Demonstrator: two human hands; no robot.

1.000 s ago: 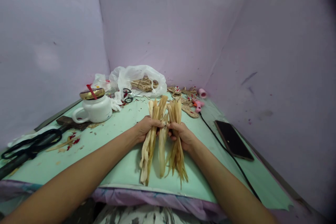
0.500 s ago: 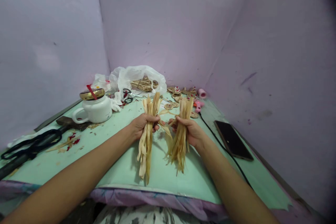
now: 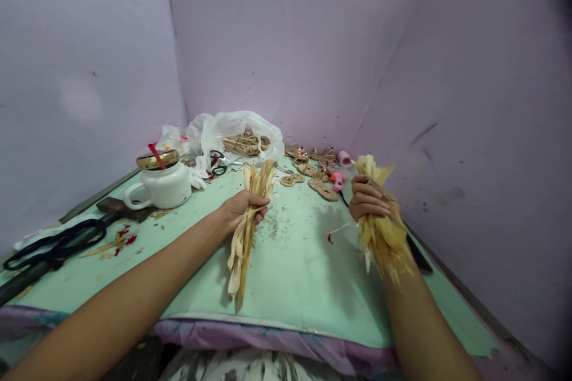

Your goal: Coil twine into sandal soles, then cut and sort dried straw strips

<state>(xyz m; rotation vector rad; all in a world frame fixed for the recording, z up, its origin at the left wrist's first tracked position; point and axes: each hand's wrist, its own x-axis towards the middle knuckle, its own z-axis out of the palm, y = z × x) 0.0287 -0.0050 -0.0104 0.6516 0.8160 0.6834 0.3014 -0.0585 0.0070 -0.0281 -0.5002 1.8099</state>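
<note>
My left hand (image 3: pixel 239 207) is closed round a bundle of dried corn husk strips (image 3: pixel 245 229) held near the middle of the pale green table (image 3: pixel 290 274); the bundle's lower ends rest toward the front edge. My right hand (image 3: pixel 367 197) is raised at the right and grips a second husk bundle (image 3: pixel 382 232), slightly blurred, over a black phone (image 3: pixel 417 253) that it mostly hides. The two bundles are well apart.
A white mug with a gold lid (image 3: pixel 161 181) stands at the left, large black shears (image 3: pixel 49 250) beyond it. At the back lie a plastic bag of husks (image 3: pixel 241 137), small scissors (image 3: pixel 218 162), woven pieces (image 3: pixel 322 184) and a pink glue gun (image 3: pixel 337 178) with a black cord. Lilac walls enclose the table.
The single clump of husks was split in two. My right hand carried its bundle up and to the right, away from the left hand, which stayed near the middle.
</note>
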